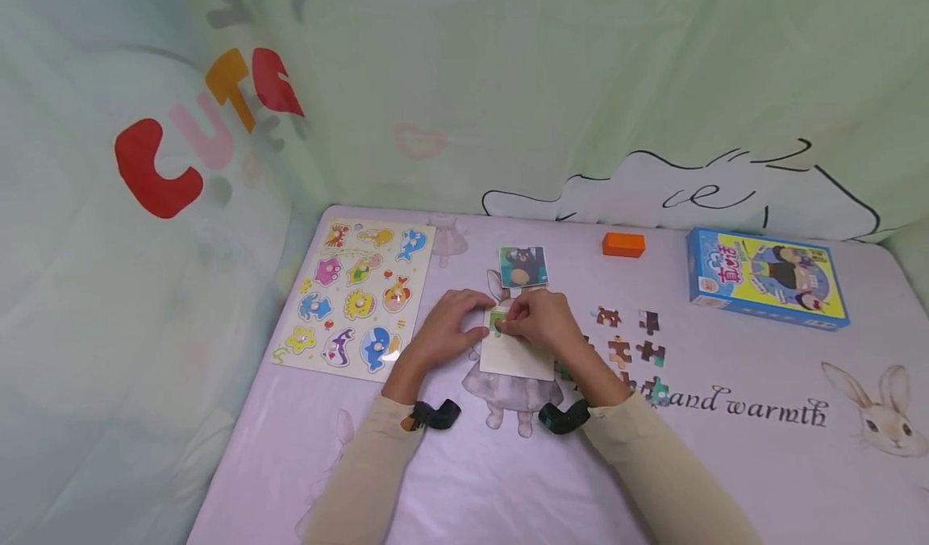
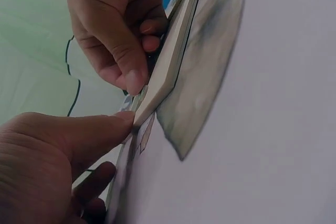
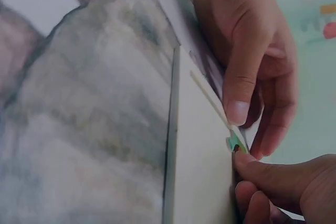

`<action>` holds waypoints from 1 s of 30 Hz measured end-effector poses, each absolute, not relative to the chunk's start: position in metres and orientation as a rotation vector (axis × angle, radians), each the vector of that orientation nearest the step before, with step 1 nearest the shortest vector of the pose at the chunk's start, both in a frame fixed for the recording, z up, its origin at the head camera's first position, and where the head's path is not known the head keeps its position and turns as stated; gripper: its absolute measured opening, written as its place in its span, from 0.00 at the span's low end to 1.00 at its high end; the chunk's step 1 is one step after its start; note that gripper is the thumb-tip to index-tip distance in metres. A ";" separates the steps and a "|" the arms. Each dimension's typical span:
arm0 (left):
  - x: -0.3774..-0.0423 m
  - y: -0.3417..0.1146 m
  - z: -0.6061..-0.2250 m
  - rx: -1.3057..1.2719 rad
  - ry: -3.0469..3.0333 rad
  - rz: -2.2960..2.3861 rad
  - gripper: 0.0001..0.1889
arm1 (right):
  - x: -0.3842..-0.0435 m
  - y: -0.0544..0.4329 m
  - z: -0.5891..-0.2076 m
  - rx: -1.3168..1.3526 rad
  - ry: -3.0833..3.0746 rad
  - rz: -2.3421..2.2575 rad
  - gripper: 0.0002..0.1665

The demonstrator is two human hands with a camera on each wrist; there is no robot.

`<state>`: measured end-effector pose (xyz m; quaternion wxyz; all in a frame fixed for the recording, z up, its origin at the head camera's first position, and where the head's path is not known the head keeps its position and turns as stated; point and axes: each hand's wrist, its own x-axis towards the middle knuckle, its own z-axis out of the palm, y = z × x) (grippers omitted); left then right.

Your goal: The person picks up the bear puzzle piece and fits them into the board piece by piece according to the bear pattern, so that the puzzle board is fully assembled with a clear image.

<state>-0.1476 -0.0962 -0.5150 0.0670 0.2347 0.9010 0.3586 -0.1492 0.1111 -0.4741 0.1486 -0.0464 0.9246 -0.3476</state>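
A square, cream-coloured puzzle tray (image 1: 517,357) lies in front of me, with a green jigsaw piece (image 1: 497,320) at its upper left corner. My right hand (image 1: 540,319) pinches this piece between thumb and forefinger at the tray's far edge; the right wrist view shows the piece (image 3: 237,144) partly covered by the fingertips. On the other side, my left hand (image 1: 452,326) rests at the same corner, its thumb (image 2: 113,129) straight against the tray's edge and its fingers extended. Just beyond the tray sits a picture card of a bear (image 1: 524,267).
Several loose jigsaw pieces (image 1: 620,350) lie to the right, some hidden behind the right forearm. A peg board with sea animals (image 1: 356,303) lies on the left. Farther back are an orange block (image 1: 623,244) and a blue-and-yellow box (image 1: 769,277). Curtains (image 1: 464,85) hang behind the table.
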 end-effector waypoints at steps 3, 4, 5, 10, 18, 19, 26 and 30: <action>-0.151 -0.097 -0.515 0.703 2.691 1.089 0.21 | -0.149 0.111 -0.474 -0.129 2.654 -1.006 0.13; -0.153 -0.097 -0.514 0.699 2.685 1.097 0.21 | -0.149 0.111 -0.474 -0.134 2.654 -1.008 0.13; -0.154 -0.097 -0.514 0.693 2.678 1.103 0.21 | -0.148 0.110 -0.474 -0.133 2.653 -1.012 0.13; -0.162 -0.096 -0.514 0.681 2.663 1.138 0.19 | -0.148 0.108 -0.476 -0.119 2.646 -1.019 0.13; -0.161 -0.092 -0.511 0.638 2.670 1.176 0.16 | -0.149 0.111 -0.476 -0.128 2.633 -1.007 0.12; -0.161 -0.091 -0.511 0.633 2.670 1.175 0.15 | -0.149 0.112 -0.476 -0.132 2.628 -1.003 0.12; -0.161 -0.089 -0.513 0.615 2.678 1.174 0.15 | -0.150 0.119 -0.475 -0.187 2.590 -0.997 0.10; -0.162 -0.088 -0.515 0.627 2.677 1.168 0.13 | -0.150 0.119 -0.475 -0.181 2.596 -1.004 0.09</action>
